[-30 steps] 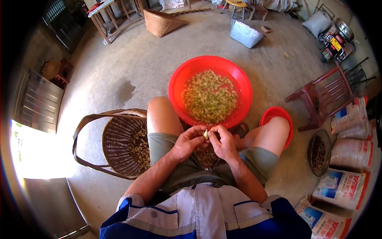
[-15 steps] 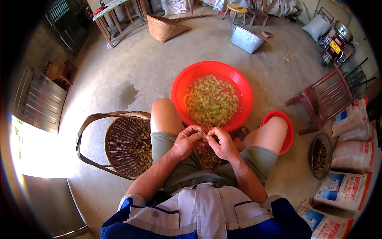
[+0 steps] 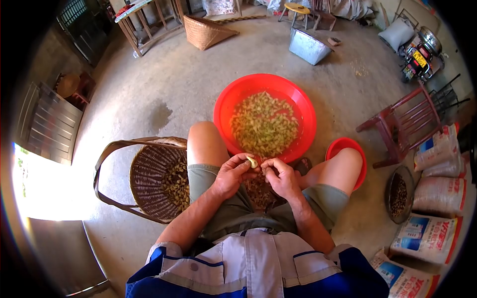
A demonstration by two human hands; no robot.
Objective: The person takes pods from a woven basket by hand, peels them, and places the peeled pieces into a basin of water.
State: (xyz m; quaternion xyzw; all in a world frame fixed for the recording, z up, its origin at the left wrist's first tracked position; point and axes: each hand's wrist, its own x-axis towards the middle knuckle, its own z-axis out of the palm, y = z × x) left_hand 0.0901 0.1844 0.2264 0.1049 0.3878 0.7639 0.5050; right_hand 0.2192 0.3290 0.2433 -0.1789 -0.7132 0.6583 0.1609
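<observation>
Between my thumb and fingers, my left hand [image 3: 229, 178] pinches a small peeled piece [image 3: 253, 162], pale yellow-green and curved; its exact kind is unclear. Just right of it, my right hand [image 3: 281, 178] is closed in a pinch, and whatever its fingertips hold is too small to make out. Beyond both hands stands a red basin [image 3: 224, 102] of water with many similar pale pieces [image 3: 263, 121]. A dark woven basket [image 3: 144, 174] by my left leg contains brown unpeeled pieces [image 3: 176, 186]. Brown scraps [image 3: 258, 192] lie below my hands, between my legs.
A smaller red basin [image 3: 361, 171] sits beside my right knee. Farther right are a wooden chair [image 3: 397, 124], a dark round pan [image 3: 400, 198] and several printed sacks [image 3: 427, 236]. Ahead on the floor are a metal tub [image 3: 308, 47] and a woven scoop [image 3: 206, 32].
My hands have moved slightly apart. The pale piece now shows plainly in my left fingers, while my right fingertips have drawn back to the right.
</observation>
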